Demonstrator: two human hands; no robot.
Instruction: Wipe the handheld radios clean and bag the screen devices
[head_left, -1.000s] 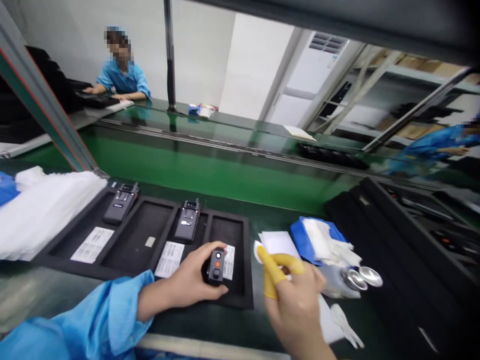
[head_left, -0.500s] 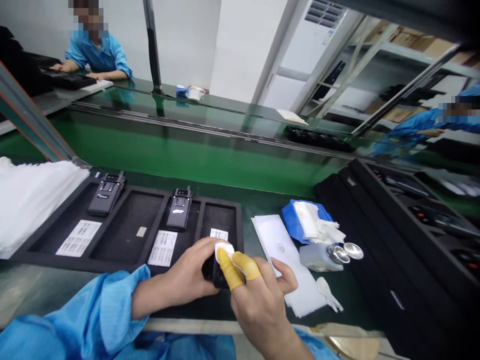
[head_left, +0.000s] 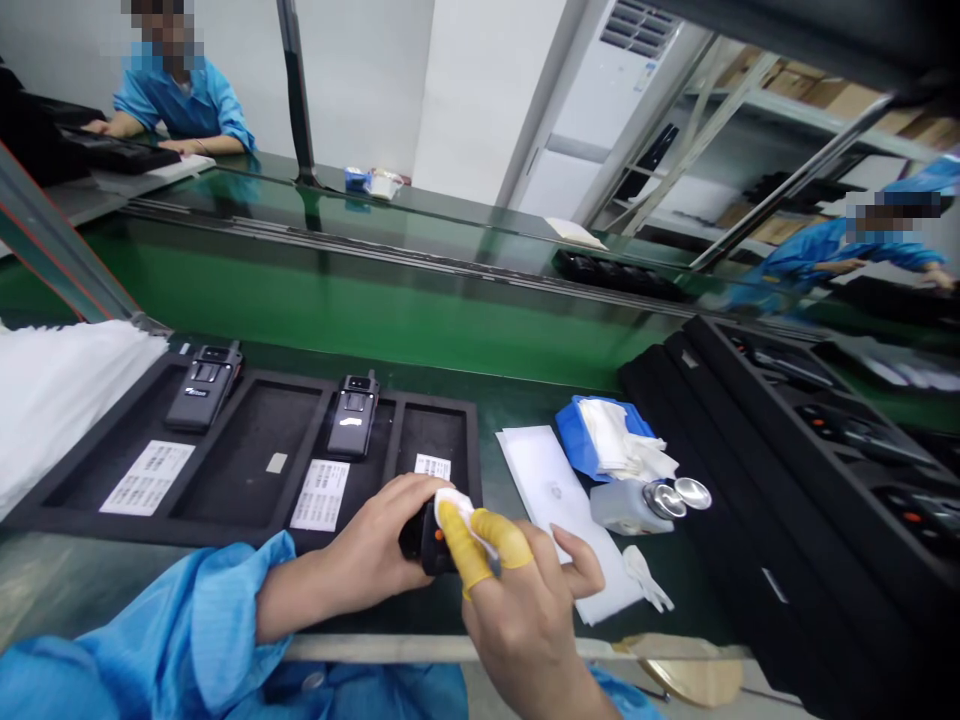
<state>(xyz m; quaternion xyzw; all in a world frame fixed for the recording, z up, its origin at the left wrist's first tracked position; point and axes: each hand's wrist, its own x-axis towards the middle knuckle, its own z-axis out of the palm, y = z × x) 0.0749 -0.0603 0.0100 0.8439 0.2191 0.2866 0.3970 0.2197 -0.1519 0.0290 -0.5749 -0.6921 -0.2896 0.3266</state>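
My left hand (head_left: 375,545) is wrapped round a black handheld radio (head_left: 436,550), whose end with an orange spot faces me. Most of the radio is hidden by my hands. Yellow finger cots cover two fingers of my right hand (head_left: 517,590), which presses a folded white cloth (head_left: 452,497) onto the radio's upper edge. Beyond my hands lies a black foam tray (head_left: 255,530) with several compartments. Two similar radios, a left one (head_left: 202,388) and a middle one (head_left: 352,418), rest in it beside printed label sheets (head_left: 320,495).
Right of my hands are white paper (head_left: 540,470), a blue box of cloths (head_left: 577,440), a clear bottle with a metal top (head_left: 630,508) and a crumpled white piece (head_left: 645,577). Black foam trays (head_left: 697,470) stand at right. White sheets (head_left: 67,400) pile at left. Two people sit farther off.
The cloth and my right fingers have shifted slightly along the radio's edge, and the orange spot now shows. The whole view has drifted a little; my left hand keeps its hold.
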